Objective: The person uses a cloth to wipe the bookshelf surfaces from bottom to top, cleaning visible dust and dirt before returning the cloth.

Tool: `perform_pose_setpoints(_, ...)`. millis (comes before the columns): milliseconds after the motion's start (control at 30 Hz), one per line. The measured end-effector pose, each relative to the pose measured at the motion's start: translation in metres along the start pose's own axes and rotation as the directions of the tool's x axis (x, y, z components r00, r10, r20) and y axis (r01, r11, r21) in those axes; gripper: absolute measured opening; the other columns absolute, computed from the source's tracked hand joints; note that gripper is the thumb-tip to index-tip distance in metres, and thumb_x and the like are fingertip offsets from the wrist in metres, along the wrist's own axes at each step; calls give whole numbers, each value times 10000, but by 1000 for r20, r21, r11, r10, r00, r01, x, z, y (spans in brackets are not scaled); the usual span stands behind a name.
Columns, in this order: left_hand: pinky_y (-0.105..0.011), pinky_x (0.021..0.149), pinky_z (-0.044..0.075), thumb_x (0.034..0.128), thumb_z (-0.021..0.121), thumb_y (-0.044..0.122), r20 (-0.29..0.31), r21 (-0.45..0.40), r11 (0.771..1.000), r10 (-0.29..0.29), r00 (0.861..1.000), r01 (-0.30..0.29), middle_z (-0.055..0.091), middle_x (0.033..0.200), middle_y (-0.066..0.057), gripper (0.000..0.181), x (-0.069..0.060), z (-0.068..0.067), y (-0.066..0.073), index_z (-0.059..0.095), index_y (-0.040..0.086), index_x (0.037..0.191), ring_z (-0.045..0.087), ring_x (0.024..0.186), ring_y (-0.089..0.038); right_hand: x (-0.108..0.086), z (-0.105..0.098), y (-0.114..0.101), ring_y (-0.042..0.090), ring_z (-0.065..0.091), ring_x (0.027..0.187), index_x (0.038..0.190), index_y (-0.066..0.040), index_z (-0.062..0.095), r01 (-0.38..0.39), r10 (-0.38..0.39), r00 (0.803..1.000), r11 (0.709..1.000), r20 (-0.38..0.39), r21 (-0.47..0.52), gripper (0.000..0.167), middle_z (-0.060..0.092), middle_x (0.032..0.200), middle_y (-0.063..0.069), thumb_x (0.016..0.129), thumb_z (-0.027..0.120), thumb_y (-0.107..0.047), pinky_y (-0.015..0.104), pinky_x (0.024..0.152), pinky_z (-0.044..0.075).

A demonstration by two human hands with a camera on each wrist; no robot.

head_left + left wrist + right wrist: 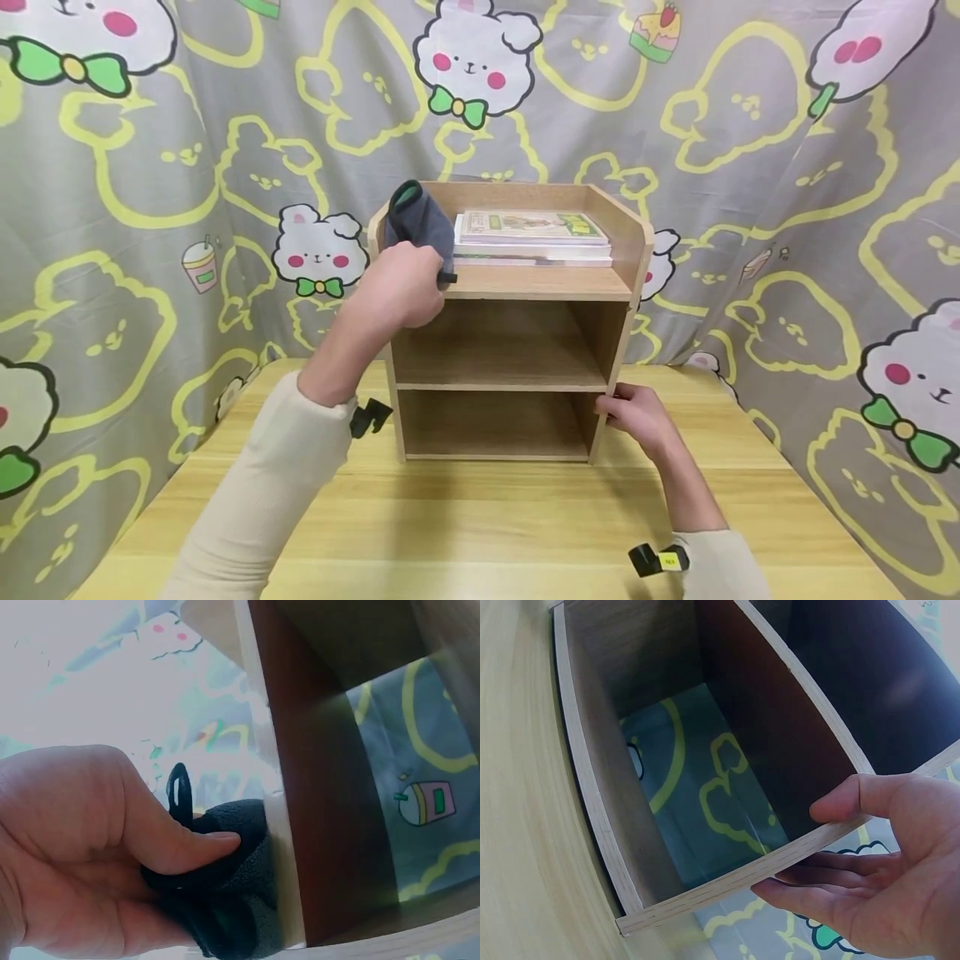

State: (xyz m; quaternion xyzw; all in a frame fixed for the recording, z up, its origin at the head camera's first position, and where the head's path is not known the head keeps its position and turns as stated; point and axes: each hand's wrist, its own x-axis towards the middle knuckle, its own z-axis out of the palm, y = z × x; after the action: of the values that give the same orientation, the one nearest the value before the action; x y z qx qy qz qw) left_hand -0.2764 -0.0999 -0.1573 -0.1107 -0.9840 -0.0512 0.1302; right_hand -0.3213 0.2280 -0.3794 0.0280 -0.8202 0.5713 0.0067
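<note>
A wooden shelf unit [502, 387] stands on the table. At the left end of its top board, my left hand [401, 283] grips a dark grey cloth item [427, 225] with a green inner edge. The left wrist view shows the thumb pressed on the dark fabric [247, 825], beside the front edge of a board; the fingers behind are partly hidden. My right hand [637, 417] holds the unit's right side panel low down, the thumb on the inner side and the fingers outside, as the right hand [885, 862] shows in the right wrist view.
A stack of books [532, 237] lies on the top board, right of the cloth item. Raised panels edge that board at the back and sides. The wooden table [480, 525] extends in front of the unit. A patterned curtain [585, 100] hangs behind and on both sides.
</note>
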Motion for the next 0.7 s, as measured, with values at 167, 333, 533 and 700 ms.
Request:
perform_pose_setpoints(167,-487,860,533,889,645,51,-95,-7,999,47,994,-48,681,1081,-183,261,-6,10,-6,675,11,1146,608,996,-366,2,0,1,59,632,865,1179,107,642,2,-2,1000,1000,3,22,348,686,948,35,886,612,-79,244,801,557)
perform_pose_setpoints(333,-486,859,531,867,629,-22,-227,-50,993,92,970,-106,706,1062,-161,317,-8,14,-12,716,53,1162,618,959,-362,0,0,2,59,622,855,1171,101,652,-4,4,1000,1000,-8,20,348,689,950,40,877,623,-82,244,792,555)
perform_pose_setpoints(533,-487,887,551,810,561,-102,-470,-143,974,87,879,-173,753,1074,-159,385,-10,-10,-13,770,41,1100,665,955,-371,-1,2,4,79,627,885,1197,104,639,-13,13,1000,1000,4,20,368,690,1003,76,882,619,-85,272,823,560)
perform_pose_setpoints(700,-420,836,512,787,496,-104,-710,-267,936,-31,703,-229,766,1051,-179,492,-15,-39,-25,787,89,1133,698,940,-373,1,0,2,74,615,855,1168,95,651,-5,5,1000,1000,-1,26,345,682,955,47,870,622,-77,270,805,559)
